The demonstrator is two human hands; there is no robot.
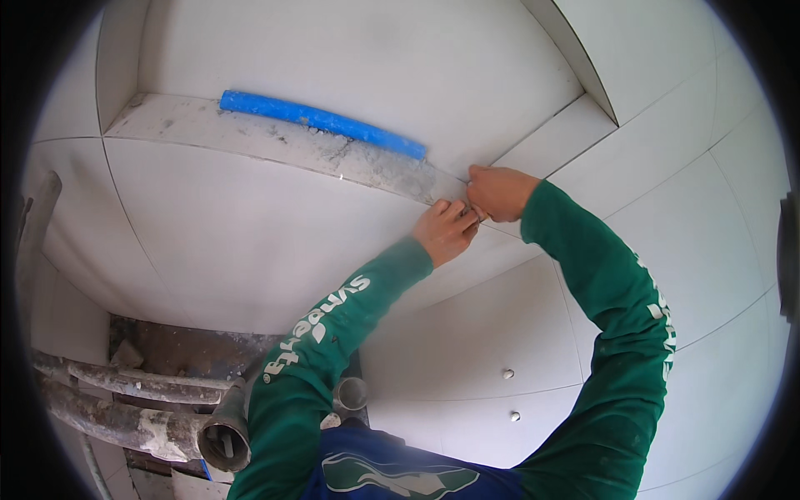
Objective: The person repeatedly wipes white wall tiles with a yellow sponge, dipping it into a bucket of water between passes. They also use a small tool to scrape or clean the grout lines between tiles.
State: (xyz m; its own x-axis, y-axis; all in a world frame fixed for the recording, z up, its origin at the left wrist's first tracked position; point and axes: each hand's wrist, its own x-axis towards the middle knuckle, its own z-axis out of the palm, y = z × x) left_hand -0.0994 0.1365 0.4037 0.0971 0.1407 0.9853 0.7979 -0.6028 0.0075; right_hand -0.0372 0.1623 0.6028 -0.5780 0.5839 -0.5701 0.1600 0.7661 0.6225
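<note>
Close together at the front edge of a recessed wall ledge (196, 119), my two hands almost touch. My left hand (447, 233) has its fingers curled and pinched at the edge. Just right of it, my right hand (502, 192) is closed, knuckles up, over the joint between the dusty ledge and a cleaner tile strip (557, 140). Whatever lies between the fingers is too small or hidden to make out. Left of the hands, a length of blue plastic pipe (323, 123) rests on the ledge, with grey dust and crumbs along it.
Large pale tiles (225, 225) cover the wall below the ledge. Two small metal fittings (508, 374) stick out of the lower tiles. At the lower left are dirt-crusted pipes (125, 417), one with an open round end, and a rough, debris-strewn patch (187, 350).
</note>
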